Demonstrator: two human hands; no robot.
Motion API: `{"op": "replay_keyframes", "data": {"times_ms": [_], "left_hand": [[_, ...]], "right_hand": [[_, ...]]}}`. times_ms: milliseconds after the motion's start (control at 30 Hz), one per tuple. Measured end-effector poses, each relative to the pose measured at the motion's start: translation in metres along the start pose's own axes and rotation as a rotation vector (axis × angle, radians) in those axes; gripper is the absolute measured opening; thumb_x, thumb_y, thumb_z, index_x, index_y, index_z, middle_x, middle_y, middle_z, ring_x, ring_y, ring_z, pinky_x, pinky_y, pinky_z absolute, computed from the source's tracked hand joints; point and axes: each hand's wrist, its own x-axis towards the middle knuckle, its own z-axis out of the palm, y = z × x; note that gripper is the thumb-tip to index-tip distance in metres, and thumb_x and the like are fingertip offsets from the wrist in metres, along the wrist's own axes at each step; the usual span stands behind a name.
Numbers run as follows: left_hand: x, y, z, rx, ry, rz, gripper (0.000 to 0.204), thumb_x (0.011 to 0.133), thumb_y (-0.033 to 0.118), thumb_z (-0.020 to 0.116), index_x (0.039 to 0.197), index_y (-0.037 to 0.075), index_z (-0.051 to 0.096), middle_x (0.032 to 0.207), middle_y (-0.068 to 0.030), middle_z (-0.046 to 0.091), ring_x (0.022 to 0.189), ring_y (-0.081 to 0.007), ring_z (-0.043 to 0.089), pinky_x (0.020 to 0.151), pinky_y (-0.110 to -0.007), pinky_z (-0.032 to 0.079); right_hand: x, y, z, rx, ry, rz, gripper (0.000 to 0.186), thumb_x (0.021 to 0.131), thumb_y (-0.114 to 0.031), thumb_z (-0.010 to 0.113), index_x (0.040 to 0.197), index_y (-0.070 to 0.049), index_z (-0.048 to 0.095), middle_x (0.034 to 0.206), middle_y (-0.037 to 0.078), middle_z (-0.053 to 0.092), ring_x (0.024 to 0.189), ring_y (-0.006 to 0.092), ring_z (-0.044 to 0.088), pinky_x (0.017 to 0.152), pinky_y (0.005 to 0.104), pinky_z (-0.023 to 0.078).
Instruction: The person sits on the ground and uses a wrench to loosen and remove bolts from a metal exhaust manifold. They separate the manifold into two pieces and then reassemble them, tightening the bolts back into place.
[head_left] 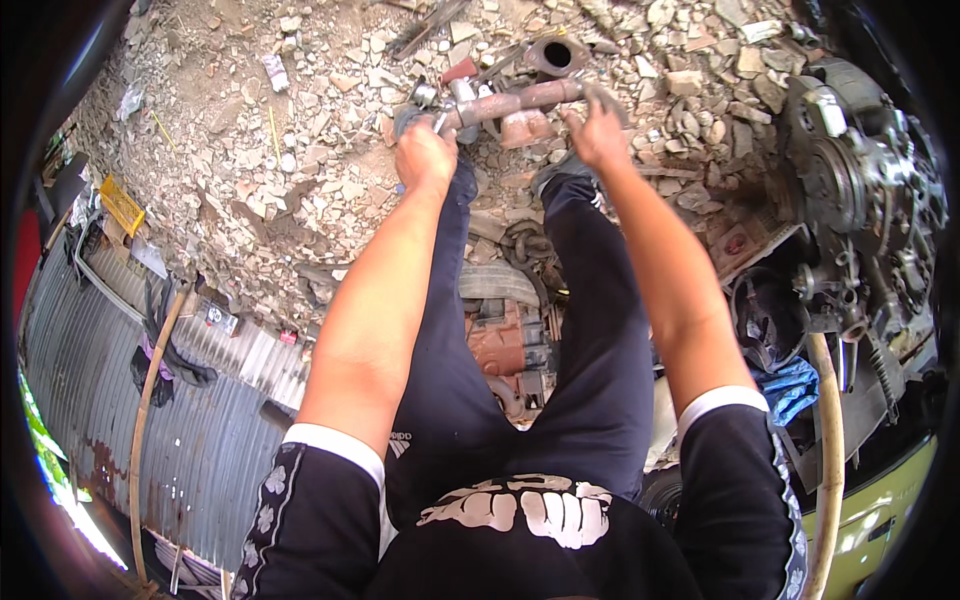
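Note:
A rusty brown metal pipe (495, 107), looking like part of an exhaust, lies across the rubble beyond my feet. Its flange (556, 56) with a dark round opening is on the far side. My left hand (424, 157) is closed at the pipe's left end, where a thin silvery edge shows by the fingers. At the other end, my right hand (602, 133) grips the pipe from above, its fingers slightly blurred. Below the pipe sits a short reddish rusty piece (526, 128). Small grey metal parts (424, 95) lie beyond my left hand.
Broken stone (240, 110) covers the ground. Greasy car parts with a disc (835, 185) are heaped at right. Between my legs lies a rusty metal block (500, 340). Corrugated sheeting (80, 340) and a wooden pole (150, 420) are at left; another pole (828, 450) stands at right.

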Motion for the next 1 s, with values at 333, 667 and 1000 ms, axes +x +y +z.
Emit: {"op": "replay_keyframes", "data": {"times_ms": [333,667,1000], "left_hand": [[-0.204,0.011,-0.035,-0.269,-0.481,0.352,0.033,0.090,0.020,0.066,0.120,0.008,0.069,0.108,-0.0240,0.071,0.104,-0.0424,0.067,0.094,-0.049,0.054],[-0.343,0.041,-0.220,-0.747,-0.447,0.498,0.044,0.095,0.024,0.065,0.134,0.004,0.063,0.110,-0.0189,0.075,0.110,-0.0331,0.070,0.095,-0.041,0.053],[-0.311,0.025,-0.226,-0.492,-0.148,0.699,0.044,0.090,0.031,0.071,0.130,0.012,0.066,0.118,-0.0238,0.069,0.110,-0.0403,0.066,0.098,-0.045,0.052]], "right_hand": [[-0.216,-0.002,-0.057,0.558,-0.118,-0.042,0.056,0.099,-0.052,0.057,0.127,-0.004,0.066,0.094,0.012,0.073,0.083,0.0231,0.071,0.082,0.0365,0.053],[-0.347,-0.014,-0.243,1.300,-0.277,-0.010,0.038,0.104,-0.034,0.058,0.130,-0.006,0.063,0.104,0.006,0.072,0.087,0.0168,0.070,0.077,0.0311,0.055],[-0.440,0.054,-0.223,1.994,0.320,0.225,0.055,0.104,-0.055,0.045,0.132,-0.011,0.064,0.111,0.007,0.070,0.097,0.0234,0.064,0.090,0.0383,0.052]]}}
